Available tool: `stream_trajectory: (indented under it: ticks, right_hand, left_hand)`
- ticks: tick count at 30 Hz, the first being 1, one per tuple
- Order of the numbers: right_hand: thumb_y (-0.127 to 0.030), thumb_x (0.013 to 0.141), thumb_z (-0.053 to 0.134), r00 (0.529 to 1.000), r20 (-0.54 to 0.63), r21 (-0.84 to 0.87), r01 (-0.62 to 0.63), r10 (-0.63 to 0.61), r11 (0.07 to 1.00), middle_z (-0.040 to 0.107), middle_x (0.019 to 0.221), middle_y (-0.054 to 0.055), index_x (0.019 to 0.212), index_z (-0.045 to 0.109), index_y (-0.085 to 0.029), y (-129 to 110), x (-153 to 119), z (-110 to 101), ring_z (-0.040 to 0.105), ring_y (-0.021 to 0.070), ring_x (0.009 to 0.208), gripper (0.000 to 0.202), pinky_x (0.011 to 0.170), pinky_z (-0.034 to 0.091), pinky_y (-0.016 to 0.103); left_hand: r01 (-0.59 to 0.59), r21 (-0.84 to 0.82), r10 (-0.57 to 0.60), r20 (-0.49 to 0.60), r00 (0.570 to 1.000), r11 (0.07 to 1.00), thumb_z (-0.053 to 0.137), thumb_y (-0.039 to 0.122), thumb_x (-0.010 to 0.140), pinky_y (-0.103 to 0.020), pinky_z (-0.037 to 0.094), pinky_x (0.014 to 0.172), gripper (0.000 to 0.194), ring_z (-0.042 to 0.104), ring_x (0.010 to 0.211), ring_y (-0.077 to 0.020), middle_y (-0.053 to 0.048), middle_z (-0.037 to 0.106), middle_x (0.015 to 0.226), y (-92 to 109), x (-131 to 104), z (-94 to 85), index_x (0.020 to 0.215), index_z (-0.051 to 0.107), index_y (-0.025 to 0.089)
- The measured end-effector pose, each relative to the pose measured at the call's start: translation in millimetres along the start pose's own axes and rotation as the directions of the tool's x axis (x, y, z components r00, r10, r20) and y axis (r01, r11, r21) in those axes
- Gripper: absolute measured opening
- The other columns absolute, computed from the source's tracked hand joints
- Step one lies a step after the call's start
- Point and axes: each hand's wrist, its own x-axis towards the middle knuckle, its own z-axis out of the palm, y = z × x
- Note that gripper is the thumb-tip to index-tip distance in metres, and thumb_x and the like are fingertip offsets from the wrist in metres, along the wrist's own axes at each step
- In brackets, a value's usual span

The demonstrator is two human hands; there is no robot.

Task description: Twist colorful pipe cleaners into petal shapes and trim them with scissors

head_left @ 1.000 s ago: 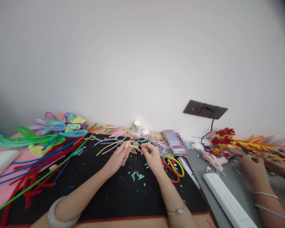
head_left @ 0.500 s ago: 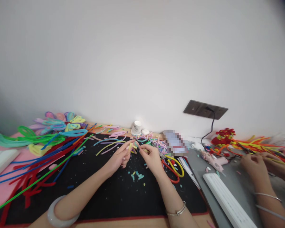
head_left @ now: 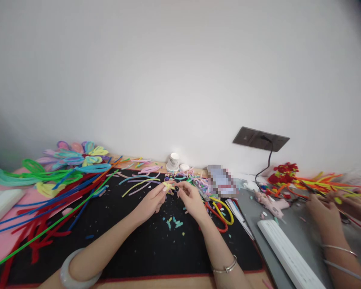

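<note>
Between my fingertips, over the black mat [head_left: 117, 249], is a small bent piece of yellow pipe cleaner [head_left: 169, 186]. My left hand [head_left: 152, 201] pinches it from the left, fingers closed. From the right, my right hand [head_left: 193, 200] closes thumb and fingers on its other end. A small black spot shows at the right fingertips; what it is I cannot make out. Below the hands lie teal and yellow clippings [head_left: 177, 223]. Cut pipe cleaners [head_left: 140, 184] in pastel colours lie just beyond my left hand.
At left are long blue, red and green pipe cleaners [head_left: 60, 200] and a pastel pipe-cleaner flower [head_left: 78, 154]. A paper cup [head_left: 173, 159] and a phone [head_left: 222, 180] stand near the wall. To the right are a glue gun [head_left: 272, 203], a white power strip [head_left: 289, 253] and another person's hands [head_left: 325, 212].
The yellow piece has turned from upright to lying more across my fingertips, and my hands have shifted slightly. At right, the other person's hands have moved apart a little.
</note>
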Motion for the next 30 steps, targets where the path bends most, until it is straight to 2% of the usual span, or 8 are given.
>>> stream_trajectory:
  ticks: [3,6,11,14,18,22,27,30]
  right_hand:
    - [-0.021,0.075,0.052,0.999,0.002,0.095,-0.048,0.048,0.994,0.052,0.058,-0.004,0.076,0.057,-0.015,-1.8,-0.4,1.4,0.04,0.0071,0.046,0.007,0.044,0.029,0.018]
    - [-0.022,0.073,0.056,0.998,-0.014,0.145,-0.055,0.058,0.988,0.053,0.055,-0.003,0.07,0.059,-0.014,-2.0,-0.8,4.8,0.039,0.0069,0.045,0.009,0.044,0.03,0.019]
    - [-0.025,0.069,0.062,0.995,0.008,0.222,-0.101,0.102,0.97,0.061,0.06,-0.001,0.079,0.062,-0.014,3.3,1.9,2.5,0.044,0.0072,0.045,0.015,0.045,0.034,0.019]
    - [-0.026,0.068,0.063,0.991,-0.018,0.223,-0.124,0.131,0.967,0.061,0.057,-0.001,0.074,0.061,-0.014,5.4,3.0,-0.6,0.042,0.0067,0.043,0.013,0.043,0.031,0.019]
    - [-0.024,0.068,0.063,0.992,-0.035,0.213,-0.114,0.124,0.97,0.061,0.055,-0.001,0.068,0.062,-0.013,4.4,1.3,3.2,0.041,0.0066,0.042,0.011,0.044,0.031,0.019]
    - [-0.025,0.068,0.064,0.991,-0.019,0.268,-0.122,0.131,0.956,0.062,0.056,0.0,0.073,0.062,-0.013,4.9,0.8,7.7,0.043,0.0068,0.043,0.013,0.044,0.031,0.018]
    - [-0.029,0.071,0.062,0.992,0.001,0.381,-0.114,0.123,0.917,0.062,0.058,0.0,0.072,0.058,-0.014,6.7,2.5,5.1,0.042,0.0063,0.042,0.015,0.043,0.031,0.018]
    - [-0.031,0.072,0.063,0.99,0.031,0.434,-0.136,0.136,0.891,0.063,0.063,0.001,0.074,0.059,-0.014,7.7,2.8,3.8,0.043,0.0064,0.043,0.017,0.043,0.031,0.018]
  left_hand:
    - [0.012,0.046,-0.011,-0.028,1.0,0.999,0.035,0.054,0.086,-0.015,0.015,0.036,0.054,0.014,0.041,-0.0057,0.01,0.022,0.054,-1.3,-0.2,0.1,0.13,0.037,0.023]
    - [0.006,0.129,-0.001,-0.037,0.999,0.992,0.035,0.055,0.085,-0.016,0.016,0.036,0.054,0.018,0.042,-0.0064,0.009,0.025,0.054,0.2,-2.4,2.6,0.126,0.042,0.021]
    - [-0.024,0.149,0.036,-0.075,0.997,0.988,0.034,0.057,0.085,-0.017,0.015,0.037,0.055,0.018,0.042,-0.0071,0.009,0.021,0.052,3.4,-2.0,1.4,0.122,0.044,0.018]
    - [-0.018,0.151,0.033,-0.1,0.994,0.988,0.032,0.057,0.085,-0.017,0.014,0.037,0.053,0.016,0.042,-0.0069,0.01,0.02,0.053,2.8,-0.7,-1.0,0.117,0.046,0.017]
    - [-0.076,0.256,0.089,-0.04,0.995,0.964,0.031,0.053,0.087,-0.019,0.025,0.042,0.043,0.026,0.045,-0.008,0.009,0.027,0.053,1.8,-1.9,1.0,0.1,0.05,0.016]
    - [-0.137,0.355,0.15,-0.009,0.989,0.925,0.029,0.049,0.089,-0.022,0.035,0.051,0.038,0.035,0.05,-0.0105,0.006,0.035,0.056,1.7,-2.0,4.4,0.086,0.049,0.017]
    - [-0.236,0.488,0.257,0.023,0.966,0.841,0.026,0.041,0.091,-0.027,0.038,0.066,0.037,0.045,0.063,-0.0138,0.002,0.046,0.065,3.5,0.1,1.8,0.078,0.051,0.017]
    - [-0.256,0.522,0.278,0.037,0.96,0.814,0.027,0.038,0.091,-0.026,0.037,0.064,0.036,0.044,0.06,-0.0137,0.002,0.046,0.062,3.7,0.6,-1.1,0.076,0.051,0.017]
